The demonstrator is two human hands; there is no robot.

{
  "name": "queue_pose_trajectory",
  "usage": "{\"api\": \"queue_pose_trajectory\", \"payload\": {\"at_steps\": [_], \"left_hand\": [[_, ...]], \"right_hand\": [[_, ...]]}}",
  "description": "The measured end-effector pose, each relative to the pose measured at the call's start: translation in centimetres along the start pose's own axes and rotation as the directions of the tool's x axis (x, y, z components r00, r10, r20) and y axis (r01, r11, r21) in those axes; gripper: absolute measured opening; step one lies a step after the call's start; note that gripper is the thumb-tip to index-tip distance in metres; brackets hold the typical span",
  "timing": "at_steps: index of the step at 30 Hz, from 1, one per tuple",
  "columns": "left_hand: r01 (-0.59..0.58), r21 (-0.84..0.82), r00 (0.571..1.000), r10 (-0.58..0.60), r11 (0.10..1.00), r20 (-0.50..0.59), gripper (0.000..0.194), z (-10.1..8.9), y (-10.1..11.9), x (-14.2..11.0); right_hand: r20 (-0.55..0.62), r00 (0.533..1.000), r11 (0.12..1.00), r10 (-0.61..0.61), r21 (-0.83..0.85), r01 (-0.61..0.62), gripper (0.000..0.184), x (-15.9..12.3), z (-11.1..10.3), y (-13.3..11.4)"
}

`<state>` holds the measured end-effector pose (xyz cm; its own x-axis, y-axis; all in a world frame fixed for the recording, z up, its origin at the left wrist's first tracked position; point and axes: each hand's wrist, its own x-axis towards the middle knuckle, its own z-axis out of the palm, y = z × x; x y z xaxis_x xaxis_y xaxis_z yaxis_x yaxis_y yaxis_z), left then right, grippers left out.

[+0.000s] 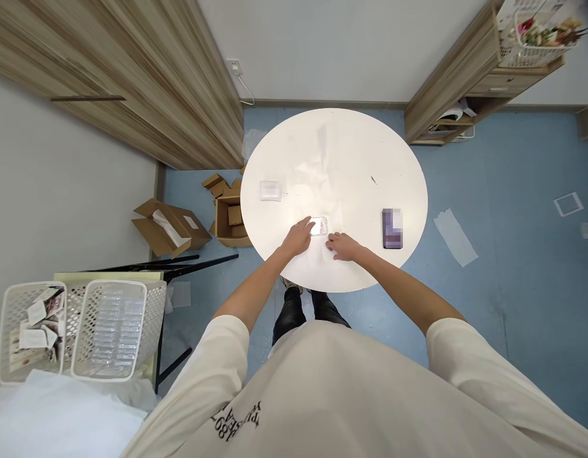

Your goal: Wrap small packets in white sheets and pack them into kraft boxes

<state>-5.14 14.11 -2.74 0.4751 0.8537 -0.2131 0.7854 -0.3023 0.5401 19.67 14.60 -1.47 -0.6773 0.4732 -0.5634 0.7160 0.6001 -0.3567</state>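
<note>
On the white oval table (341,152), my left hand (298,237) has its fingers closed at the left edge of a small flat, see-through rectangle with rounded corners that looks like a clear phone case (319,226). A pinkish pattern shows on its surface, and its left end is partly hidden by my fingers. Just right of the case, my right hand (342,247) rests low over the tabletop. Its fingers are apart, with nothing visible in them.
A clear flat packet (271,190) lies on the table's left, and a purple, blurred box-shaped item (392,229) on its right. Cardboard boxes (172,228) stand on the floor at left. White baskets (145,286) sit at lower left; a wooden cabinet (453,70) stands at upper right.
</note>
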Motion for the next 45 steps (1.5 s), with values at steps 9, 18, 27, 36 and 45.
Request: {"api": "queue_pose_trajectory", "payload": {"at_steps": [9, 18, 27, 36, 45], "left_hand": [[0.038, -0.038, 0.998, -0.036, 0.999, 0.049, 0.051, -0.1, -0.2, 0.6], [0.287, -0.193, 0.929, -0.322, 0.938, -0.184, 0.051, -3.6, 1.4, 1.3], [-0.069, 0.165, 0.996, 0.058, 0.984, 0.071, 0.043, -2.3, 4.4, 0.4], [0.038, 0.191, 0.995, -0.054, 0.981, 0.079, 0.071, 0.5, 2.5, 2.4], [0.039, 0.177, 0.995, -0.055, 0.983, 0.085, 0.086, 1.1, 1.7, 2.8]], "right_hand": [[-0.039, 0.991, 0.907, 0.127, 0.41, -0.1, 0.004, -0.2, -1.6, 0.4], [-0.054, 0.873, 0.45, 0.485, 0.872, -0.195, 0.011, 1.3, -5.1, 2.1], [-0.058, 0.789, 0.284, 0.611, 0.947, -0.15, 0.011, 3.5, -4.1, 3.0], [-0.516, 0.534, 0.718, 0.67, 0.632, -0.289, 0.034, 0.5, -3.5, 0.8], [-0.393, 0.9, 0.974, 0.19, 0.191, -0.122, 0.055, 1.9, -2.4, -0.3]]}}
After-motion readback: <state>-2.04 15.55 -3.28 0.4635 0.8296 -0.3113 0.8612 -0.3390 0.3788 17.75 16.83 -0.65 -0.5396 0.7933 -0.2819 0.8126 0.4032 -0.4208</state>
